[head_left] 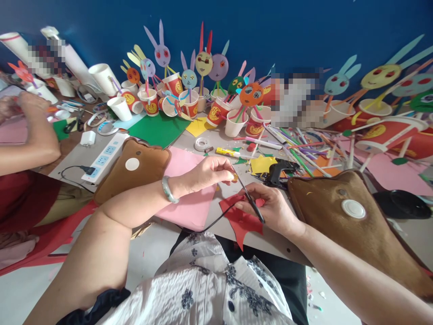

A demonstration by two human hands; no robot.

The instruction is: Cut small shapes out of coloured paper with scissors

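Note:
My right hand (270,205) is closed round the dark handle of what look like scissors (243,187), their thin blade pointing up and to the left. Close to the blade, my left hand (216,171) pinches a small yellow-orange piece of paper (234,178) between thumb and fingers. Beneath my right hand lies a cut, jagged sheet of red paper (238,223) at the table's front edge. Pink paper (189,212) lies under my left forearm. A thin black cable (216,221) curves from the table edge up to my right hand.
Paper cups with rabbit-face figures (181,83) line the blue wall. A black glue gun (282,171) lies beyond my right hand. Brown plush pads (338,225) (135,167) flank me. At left are a power strip (104,158) and another person's arm (37,135).

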